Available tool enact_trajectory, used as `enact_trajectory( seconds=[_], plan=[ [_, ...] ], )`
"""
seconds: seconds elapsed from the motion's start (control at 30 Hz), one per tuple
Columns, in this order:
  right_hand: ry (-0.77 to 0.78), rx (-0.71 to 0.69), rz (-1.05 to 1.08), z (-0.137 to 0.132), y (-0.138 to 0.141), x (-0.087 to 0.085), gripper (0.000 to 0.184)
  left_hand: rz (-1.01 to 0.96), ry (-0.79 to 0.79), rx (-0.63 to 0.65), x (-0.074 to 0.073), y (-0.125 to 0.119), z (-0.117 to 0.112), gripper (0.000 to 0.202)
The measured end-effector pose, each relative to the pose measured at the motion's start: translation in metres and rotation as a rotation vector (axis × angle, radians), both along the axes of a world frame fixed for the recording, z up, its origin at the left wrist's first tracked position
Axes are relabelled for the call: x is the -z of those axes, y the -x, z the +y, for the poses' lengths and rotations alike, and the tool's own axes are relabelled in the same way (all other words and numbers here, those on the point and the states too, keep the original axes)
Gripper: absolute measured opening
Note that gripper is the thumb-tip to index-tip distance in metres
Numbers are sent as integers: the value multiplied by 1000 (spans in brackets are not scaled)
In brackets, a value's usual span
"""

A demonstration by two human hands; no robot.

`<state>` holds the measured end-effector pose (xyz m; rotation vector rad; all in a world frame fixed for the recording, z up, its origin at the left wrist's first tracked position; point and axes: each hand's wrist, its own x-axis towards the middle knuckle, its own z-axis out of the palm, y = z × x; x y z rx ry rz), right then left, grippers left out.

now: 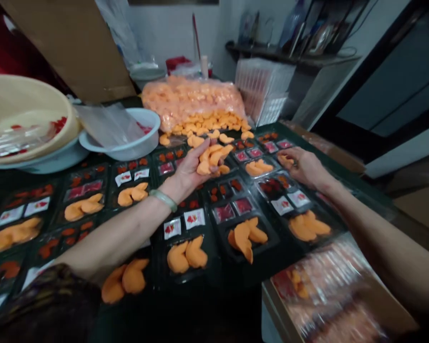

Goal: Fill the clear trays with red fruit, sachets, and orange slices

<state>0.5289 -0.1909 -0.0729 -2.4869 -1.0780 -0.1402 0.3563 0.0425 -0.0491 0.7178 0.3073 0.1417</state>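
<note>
My left hand [193, 166], palm up with a pale bangle on the wrist, cups several orange crescent-shaped pieces [211, 157] above the middle of the table. My right hand [302, 166] reaches over the far right trays, its fingers closed on an orange piece [285, 160] by a tray compartment holding orange pieces [259, 167]. Black compartment trays [236, 209] cover the table, each with orange pieces, red bits and white sachets [186, 223]. A loose heap of orange pieces [207, 125] lies beyond my hands, spilling from a big clear bag [193, 97].
A white bowl [128, 143] with a plastic sheet and a beige basin [25, 114] stand at the back left. A stack of clear lids [262, 90] stands at the back right. A box of sealed filled trays [329, 290] sits at the near right.
</note>
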Motion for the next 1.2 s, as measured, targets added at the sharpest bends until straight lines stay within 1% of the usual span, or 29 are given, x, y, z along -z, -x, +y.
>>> enact_trajectory(
  seconds=[0.07, 0.1, 0.13, 0.2, 0.27, 0.37, 0.4, 0.47, 0.53, 0.6, 0.63, 0.7, 0.77, 0.8, 0.83, 0.9, 0.93, 0.97, 1.0, 1.03, 1.07, 1.1, 1.13, 1.2],
  plan=[
    [-128, -346, 68, -6, 45, -12, 21, 8, -10, -4, -1, 3, 2, 21],
    [-130, -499, 102, -9, 67, -16, 21, 12, -4, -8, -2, 5, 2, 21],
    [-107, -605, 131, -11, 87, -19, 22, 19, 9, -13, -3, 7, 2, 21],
    [-26, -725, 144, -14, 119, -20, 26, 34, 40, -20, -4, 12, -1, 20],
    [71, -767, 73, -13, 137, -14, 33, 37, 50, -23, -6, 16, -4, 17],
    [232, -811, -88, -5, 145, -4, 40, 25, 24, -24, -10, 21, -8, 15],
    [277, -827, -122, -2, 146, -2, 38, 22, 11, -26, -11, 22, -8, 15],
    [333, -857, -147, 3, 145, -3, 28, 19, -11, -33, -14, 25, -7, 17],
    [327, -850, -151, 4, 146, -7, 19, 19, -28, -43, -16, 28, -5, 16],
    [277, -823, -130, 1, 148, -14, 15, 22, -38, -47, -17, 29, -2, 14],
    [237, -815, -99, 0, 149, -18, 14, 20, -40, -48, -17, 29, -1, 12],
    [135, -795, 40, -5, 146, -27, 13, 7, -32, -48, -17, 28, 2, 11],
    [22, -724, 238, -10, 134, -33, 10, -1, -14, -56, -17, 27, 4, 10],
    [-37, -660, 323, -13, 123, -34, 8, 0, -6, -57, -17, 26, 5, 10],
    [-92, -582, 378, -16, 108, -34, 11, 5, -1, -56, -16, 26, 5, 10],
    [-189, -391, 364, -21, 69, -28, 23, 23, -2, -52, -15, 25, 5, 9],
    [-217, -285, 297, -24, 46, -23, 27, 31, -2, -47, -13, 24, 5, 9],
    [-223, -164, 193, -25, 22, -17, 25, 36, 1, -44, -12, 24, 4, 9],
    [-188, -46, 61, -26, -1, -11, 22, 40, 6, -42, -10, 23, 3, 8],
    [-110, 40, -68, -26, -22, -4, 16, 47, 11, -33, -8, 23, 2, 8],
    [-43, 95, -159, -25, -40, 1, 10, 55, 14, -20, -7, 22, 0, 8],
    [17, 125, -217, -23, -55, 6, 5, 66, 13, -7, -5, 21, -2, 8],
    [60, 133, -237, -20, -66, 11, 7, 79, 7, 4, -4, 21, -5, 8],
    [104, 123, -197, -14, -78, 18, 13, 109, -10, 18, -3, 19, -11, 8]
  ],
)
